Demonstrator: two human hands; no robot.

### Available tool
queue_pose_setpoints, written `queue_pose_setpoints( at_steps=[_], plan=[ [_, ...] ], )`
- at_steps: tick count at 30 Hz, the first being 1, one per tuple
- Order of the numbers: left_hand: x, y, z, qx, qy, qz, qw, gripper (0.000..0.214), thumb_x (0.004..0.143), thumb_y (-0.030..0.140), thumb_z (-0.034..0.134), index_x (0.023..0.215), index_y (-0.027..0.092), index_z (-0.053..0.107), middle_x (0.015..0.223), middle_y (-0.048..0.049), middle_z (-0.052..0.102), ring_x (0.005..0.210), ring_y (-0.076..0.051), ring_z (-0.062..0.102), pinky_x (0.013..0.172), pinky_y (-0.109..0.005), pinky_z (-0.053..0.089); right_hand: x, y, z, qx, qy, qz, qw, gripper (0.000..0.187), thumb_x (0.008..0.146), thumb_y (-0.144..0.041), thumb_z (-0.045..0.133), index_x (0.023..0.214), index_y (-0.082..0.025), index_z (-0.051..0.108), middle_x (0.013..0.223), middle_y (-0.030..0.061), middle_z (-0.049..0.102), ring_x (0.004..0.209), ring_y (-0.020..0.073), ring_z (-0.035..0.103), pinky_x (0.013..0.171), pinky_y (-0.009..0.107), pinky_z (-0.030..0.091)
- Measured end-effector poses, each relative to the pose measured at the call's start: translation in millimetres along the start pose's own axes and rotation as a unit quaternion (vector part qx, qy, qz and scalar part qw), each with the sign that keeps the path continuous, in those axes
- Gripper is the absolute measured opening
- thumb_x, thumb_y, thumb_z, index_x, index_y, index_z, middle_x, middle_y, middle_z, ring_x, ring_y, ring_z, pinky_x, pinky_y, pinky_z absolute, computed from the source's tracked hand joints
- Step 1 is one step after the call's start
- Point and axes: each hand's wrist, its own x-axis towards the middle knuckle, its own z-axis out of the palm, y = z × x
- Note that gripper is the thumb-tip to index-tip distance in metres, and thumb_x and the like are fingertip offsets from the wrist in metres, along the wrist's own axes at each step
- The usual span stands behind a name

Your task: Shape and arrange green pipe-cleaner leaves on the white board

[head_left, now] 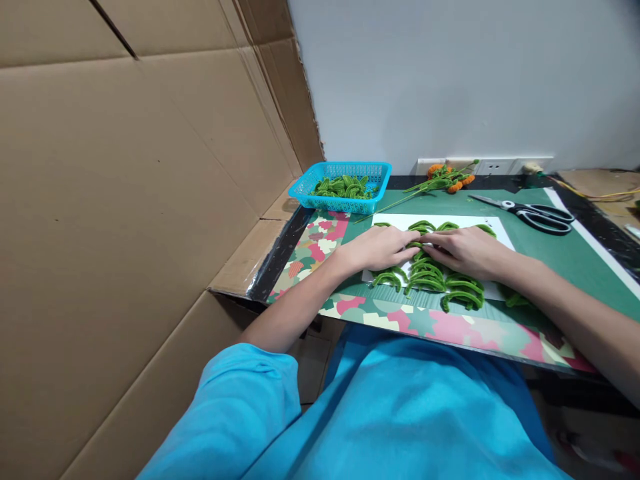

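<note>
Curved green pipe cleaner pieces (425,275) lie in rough rows on a white sheet of paper (501,239), some spilling past its front edge. Over the middle of them my left hand (389,248) has its fingers closed at a fuzzy green pipe cleaner. From the other side my right hand (467,252) meets it, with fingertips pinched at the same spot. The fingertips nearly touch, and they partly cover the piece between them. More green pieces (463,293) rest just in front of my right hand, and others are hidden under both hands.
A blue plastic basket (340,207) of green pieces stands at the back left. Orange flowers on green stems (445,181) and black-handled scissors (537,215) lie behind the paper on the green mat (565,257). Cardboard (150,167) walls the left side; sockets (495,166) line the wall.
</note>
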Motion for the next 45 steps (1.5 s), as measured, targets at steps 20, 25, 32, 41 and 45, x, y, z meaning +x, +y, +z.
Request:
queue_pose_setpoints(
  at_steps=[20, 25, 32, 41, 45],
  plan=[
    [0.0, -0.6, 0.6, 0.007, -0.002, 0.003, 1.000, 0.034, 0.110, 0.043, 0.042, 0.122, 0.021, 0.065, 0.098, -0.0084, 0.075, 0.087, -0.025, 0.070, 0.071, -0.032, 0.044, -0.1, 0.5, 0.7, -0.003, 0.006, -0.005, 1.000, 0.041, 0.113, -0.039, 0.033, 0.124, -0.022, 0.068, 0.112, 0.0096, 0.080, 0.079, 0.0231, 0.072, 0.064, 0.033, 0.039],
    [0.4, -1.6, 1.5, 0.004, 0.000, 0.006, 1.000, 0.035, 0.110, 0.044, 0.041, 0.122, 0.021, 0.065, 0.097, -0.0085, 0.075, 0.086, -0.025, 0.070, 0.072, -0.032, 0.044, -0.5, -0.1, 0.4, 0.001, 0.004, 0.000, 1.000, 0.041, 0.113, -0.039, 0.034, 0.125, -0.022, 0.069, 0.112, 0.0098, 0.080, 0.079, 0.0234, 0.072, 0.064, 0.033, 0.038],
    [0.3, -0.4, 0.4, 0.008, -0.008, -0.003, 1.000, 0.035, 0.110, 0.044, 0.042, 0.126, 0.021, 0.064, 0.101, -0.0088, 0.075, 0.090, -0.025, 0.070, 0.075, -0.032, 0.047, -0.3, 0.0, 0.4, -0.003, 0.002, 0.000, 1.000, 0.042, 0.113, -0.039, 0.033, 0.125, -0.021, 0.069, 0.112, 0.0099, 0.079, 0.079, 0.0232, 0.072, 0.064, 0.033, 0.038],
    [0.9, -1.5, 1.5, 0.010, -0.003, 0.002, 1.000, 0.034, 0.109, 0.042, 0.042, 0.126, 0.021, 0.064, 0.100, -0.0093, 0.075, 0.088, -0.025, 0.070, 0.075, -0.032, 0.046, -0.2, 2.1, 2.9, -0.009, 0.003, 0.001, 1.000, 0.041, 0.113, -0.039, 0.033, 0.124, -0.020, 0.068, 0.113, 0.0104, 0.079, 0.080, 0.0237, 0.071, 0.063, 0.034, 0.037],
    [1.4, -2.7, 3.0, 0.016, 0.003, 0.009, 1.000, 0.035, 0.109, 0.042, 0.042, 0.125, 0.020, 0.064, 0.099, -0.0094, 0.075, 0.086, -0.025, 0.070, 0.071, -0.031, 0.044, -0.2, 1.6, 2.6, -0.010, 0.003, 0.006, 1.000, 0.042, 0.112, -0.039, 0.034, 0.125, -0.020, 0.068, 0.112, 0.0106, 0.080, 0.080, 0.0245, 0.071, 0.062, 0.034, 0.036]
  ],
)
